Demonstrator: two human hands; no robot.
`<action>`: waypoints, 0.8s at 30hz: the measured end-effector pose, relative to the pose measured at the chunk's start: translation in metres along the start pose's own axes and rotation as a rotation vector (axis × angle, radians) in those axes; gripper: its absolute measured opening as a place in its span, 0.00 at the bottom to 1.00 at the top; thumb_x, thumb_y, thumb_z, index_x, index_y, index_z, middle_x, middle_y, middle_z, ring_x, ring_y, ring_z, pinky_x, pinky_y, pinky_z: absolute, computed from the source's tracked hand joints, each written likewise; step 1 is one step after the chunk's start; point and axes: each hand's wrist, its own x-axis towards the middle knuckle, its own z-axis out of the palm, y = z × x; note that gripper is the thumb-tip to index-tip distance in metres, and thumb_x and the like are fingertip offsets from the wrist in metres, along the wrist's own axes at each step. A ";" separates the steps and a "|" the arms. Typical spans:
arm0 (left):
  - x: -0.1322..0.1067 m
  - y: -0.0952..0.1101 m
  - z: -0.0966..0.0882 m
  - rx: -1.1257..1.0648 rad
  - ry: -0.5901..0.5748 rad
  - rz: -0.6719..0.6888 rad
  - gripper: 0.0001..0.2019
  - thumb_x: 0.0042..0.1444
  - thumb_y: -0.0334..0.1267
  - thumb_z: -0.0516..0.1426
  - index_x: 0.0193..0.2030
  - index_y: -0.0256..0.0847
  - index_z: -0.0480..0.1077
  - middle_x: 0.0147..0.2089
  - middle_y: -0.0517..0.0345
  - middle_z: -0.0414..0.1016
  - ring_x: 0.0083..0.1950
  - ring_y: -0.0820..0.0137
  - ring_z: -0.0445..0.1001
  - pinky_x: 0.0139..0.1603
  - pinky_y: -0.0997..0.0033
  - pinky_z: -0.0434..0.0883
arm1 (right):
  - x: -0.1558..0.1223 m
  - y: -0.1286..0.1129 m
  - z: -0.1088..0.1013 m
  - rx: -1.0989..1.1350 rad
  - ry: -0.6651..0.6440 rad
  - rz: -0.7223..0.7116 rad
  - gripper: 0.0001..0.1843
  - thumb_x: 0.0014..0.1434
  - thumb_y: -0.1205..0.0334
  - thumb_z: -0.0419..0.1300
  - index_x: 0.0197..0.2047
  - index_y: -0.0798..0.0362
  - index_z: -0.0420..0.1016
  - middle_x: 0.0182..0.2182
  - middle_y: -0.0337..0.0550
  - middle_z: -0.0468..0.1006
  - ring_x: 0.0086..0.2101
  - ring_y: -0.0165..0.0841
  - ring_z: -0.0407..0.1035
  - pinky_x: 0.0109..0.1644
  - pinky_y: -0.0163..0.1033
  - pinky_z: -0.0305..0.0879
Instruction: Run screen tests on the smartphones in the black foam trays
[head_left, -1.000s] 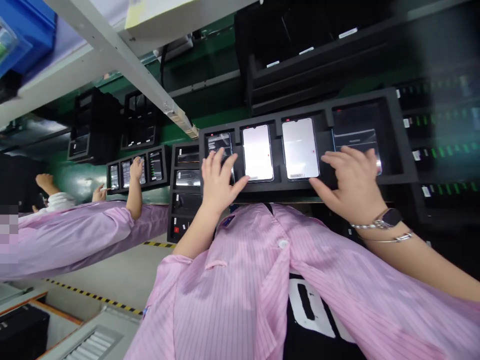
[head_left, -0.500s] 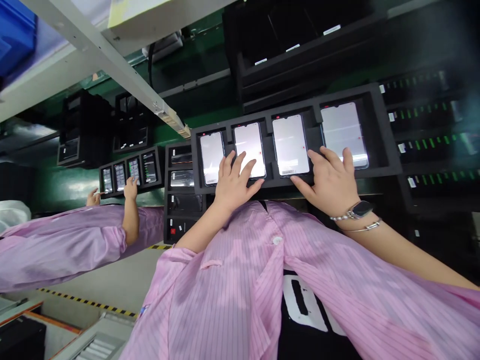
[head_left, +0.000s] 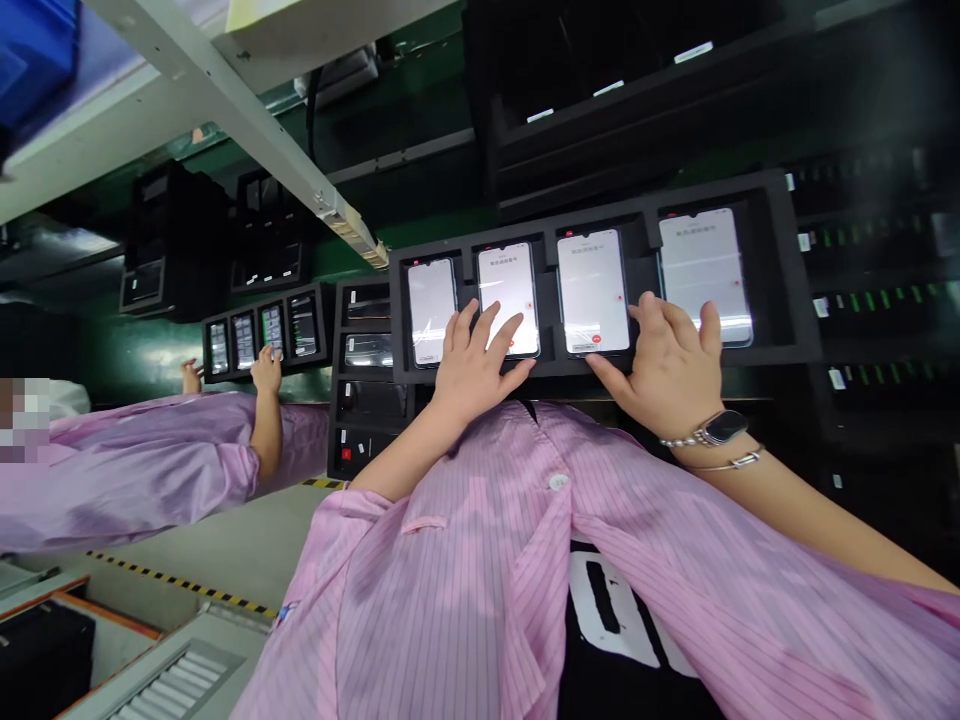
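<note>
While four smartphones [head_left: 591,280] lie face up, each in its own compartment of a long black tray [head_left: 799,285], their screens glow pale, and the three on the right show a line of characters near the top. A round red icon sits near the bottom of the third phone from the left.

The left hand [head_left: 476,365], palm down with its fingers spread apart, reaches over the lower part of the second phone and the divider beside the first. The right hand [head_left: 667,355] bends over the lower left corner of the fourth phone, thumb and little finger held away from the others, thumb tip by the bottom edge of the third. Neither hand grips anything; whether the fingertips press the glass, I cannot tell.

A wristwatch [head_left: 725,427] and a thin bangle [head_left: 731,463] circle the right wrist. Just left of the long tray stands a second black tray [head_left: 334,395] with dark devices in its compartments. Farther left, a co-worker's hand [head_left: 266,370] is at a smaller phone tray [head_left: 323,325]. Dark trays with green stripes [head_left: 870,303] line the right side, and a white metal post [head_left: 247,125] slants overhead near a blue bin [head_left: 37,55].
</note>
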 end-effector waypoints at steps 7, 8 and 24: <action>0.001 0.001 -0.003 0.002 -0.041 -0.001 0.31 0.69 0.60 0.54 0.72 0.50 0.68 0.74 0.45 0.65 0.80 0.44 0.53 0.79 0.37 0.52 | -0.001 0.000 0.003 -0.003 0.016 0.001 0.48 0.71 0.38 0.52 0.78 0.66 0.46 0.61 0.68 0.74 0.63 0.58 0.66 0.74 0.72 0.45; 0.001 0.001 -0.003 0.000 -0.043 -0.005 0.31 0.68 0.60 0.55 0.73 0.51 0.68 0.75 0.45 0.65 0.80 0.44 0.53 0.79 0.36 0.51 | 0.000 0.000 0.003 -0.008 0.025 -0.004 0.48 0.71 0.38 0.52 0.78 0.66 0.46 0.61 0.68 0.74 0.63 0.58 0.66 0.74 0.71 0.46; -0.003 -0.026 -0.015 -0.115 0.157 -0.016 0.30 0.67 0.57 0.57 0.71 0.45 0.67 0.78 0.39 0.58 0.82 0.44 0.49 0.79 0.35 0.51 | -0.005 0.022 -0.008 -0.033 0.068 0.002 0.37 0.71 0.36 0.51 0.69 0.56 0.66 0.66 0.60 0.70 0.70 0.55 0.57 0.76 0.69 0.39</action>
